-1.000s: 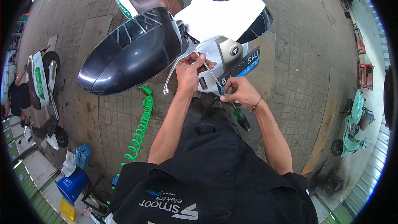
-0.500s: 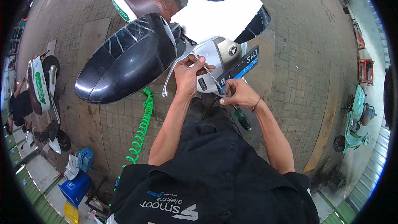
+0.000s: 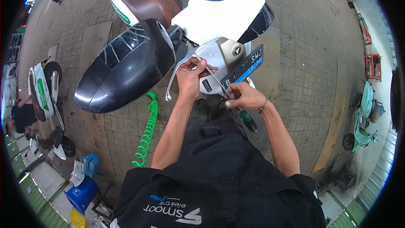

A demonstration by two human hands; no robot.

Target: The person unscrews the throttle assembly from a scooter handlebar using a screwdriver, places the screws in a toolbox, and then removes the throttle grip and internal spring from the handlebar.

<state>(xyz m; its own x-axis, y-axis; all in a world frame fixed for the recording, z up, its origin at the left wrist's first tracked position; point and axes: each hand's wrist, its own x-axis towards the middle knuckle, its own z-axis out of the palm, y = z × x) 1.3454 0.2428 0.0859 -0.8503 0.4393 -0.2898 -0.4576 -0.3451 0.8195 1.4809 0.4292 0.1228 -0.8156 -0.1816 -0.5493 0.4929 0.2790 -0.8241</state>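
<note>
A white scooter stands at twelve o'clock, a glossy black shell between nine and ten. A green-handled screwdriver slants between the hands, tip toward eleven, handle toward five. The right hand pinches its shaft above the handle, thumb near forefinger. The left hand, half curled, touches the shaft toward the tip; how firmly, I cannot tell. A silver lever lies at its nine o'clock.

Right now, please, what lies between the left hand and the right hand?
In the head view, a green-handled screwdriver's shaft slants from left hand to right hand.
</note>
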